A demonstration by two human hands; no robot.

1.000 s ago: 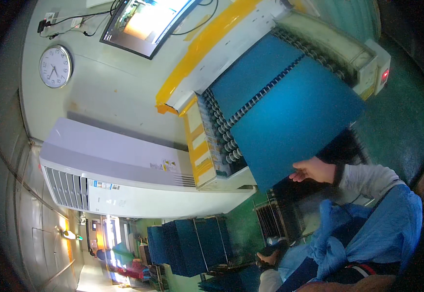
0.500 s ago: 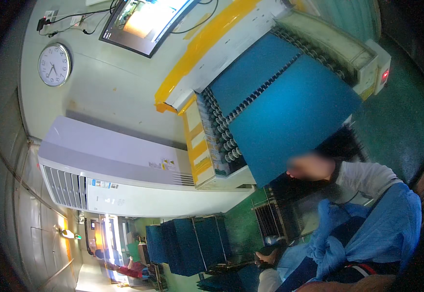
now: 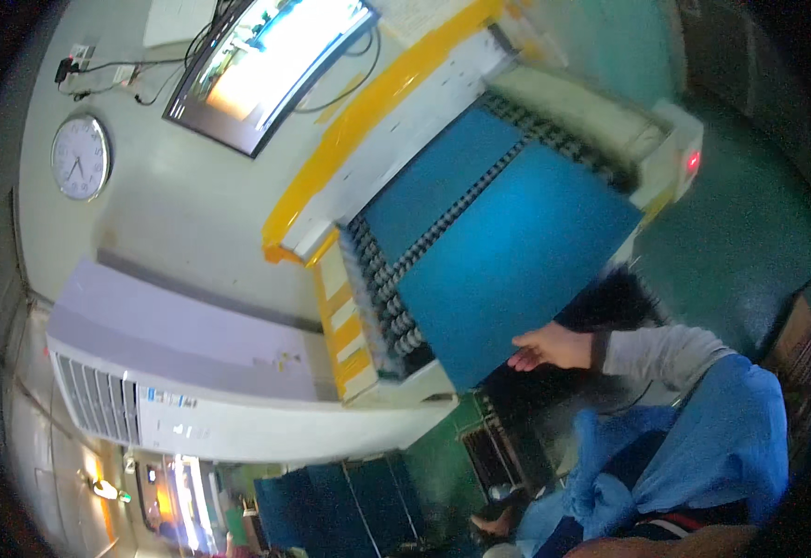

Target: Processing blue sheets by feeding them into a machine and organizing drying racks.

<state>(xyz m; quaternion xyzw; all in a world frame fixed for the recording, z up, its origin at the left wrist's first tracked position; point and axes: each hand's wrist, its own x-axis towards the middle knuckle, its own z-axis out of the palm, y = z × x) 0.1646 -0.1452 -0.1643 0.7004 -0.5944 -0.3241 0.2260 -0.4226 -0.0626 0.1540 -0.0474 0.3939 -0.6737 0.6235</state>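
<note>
A large flat blue panel (image 3: 517,251) lies on the roller conveyor (image 3: 389,321), its near corner reaching past the rollers. My right hand (image 3: 559,347), in a grey sleeve, is closed at the panel's near edge, with thumb and fingers pressed together there. Low in the picture, my left hand (image 3: 494,523) is partly seen beside a dark thing. Its fingers are too dim to read. A second blue panel (image 3: 447,177) rests farther in on the rollers.
A tall white air conditioner (image 3: 238,409) stands beside the conveyor. Several dark blue panels (image 3: 336,502) stand in a rack below it. A dark slotted rack (image 3: 494,456) is near my hands. The wall holds a screen (image 3: 266,70) and a clock (image 3: 81,156).
The whole view has swung, so the conveyor and panels sit farther left and lower. My right hand stays at the panel's near edge.
</note>
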